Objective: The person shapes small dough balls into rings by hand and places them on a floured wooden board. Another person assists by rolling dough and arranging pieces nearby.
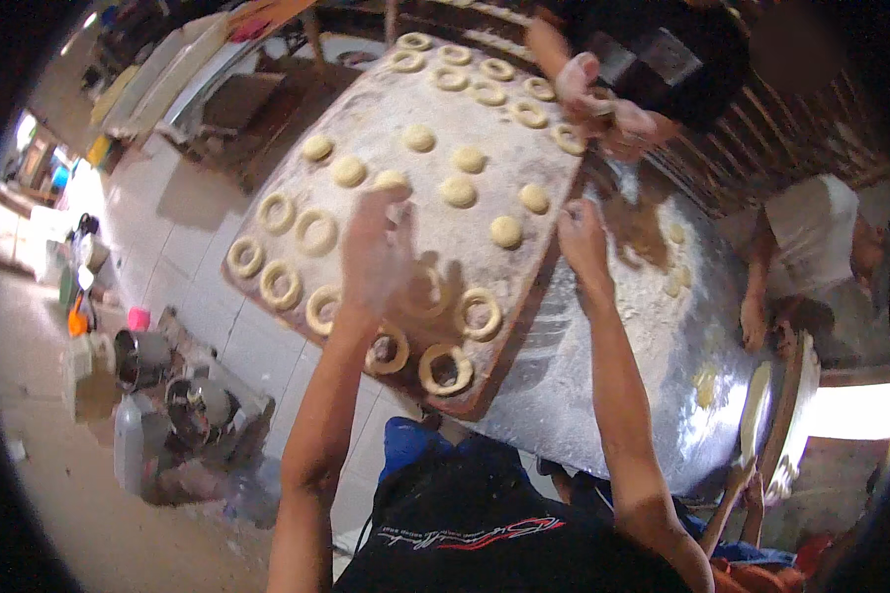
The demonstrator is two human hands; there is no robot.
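A floured wooden board point(386, 109) lies in front of me, holding dough rings and round dough pieces. My left hand point(376, 247) is over its middle, smeared by motion, with its fingertips at a dough ball point(393, 182). Just below that hand is a partly hidden dough ring point(426, 291). Beside the board's right edge my right hand point(583, 237) has its fingers curled in; whatever they hold, if anything, is hidden. Closest to it are two flattened dough balls, one paler point(534, 199) and one yellower point(505, 232). A finished-shape dough ring point(446, 370) lies at the near corner.
A floured metal table point(564, 415) extends right of the board, with small dough bits point(678, 277) on it. Across the board are another person's hands point(613, 109). Further right, a person's arm point(755, 296) hangs by the table. Metal pots point(198, 407) and plastic containers stand on the floor at left.
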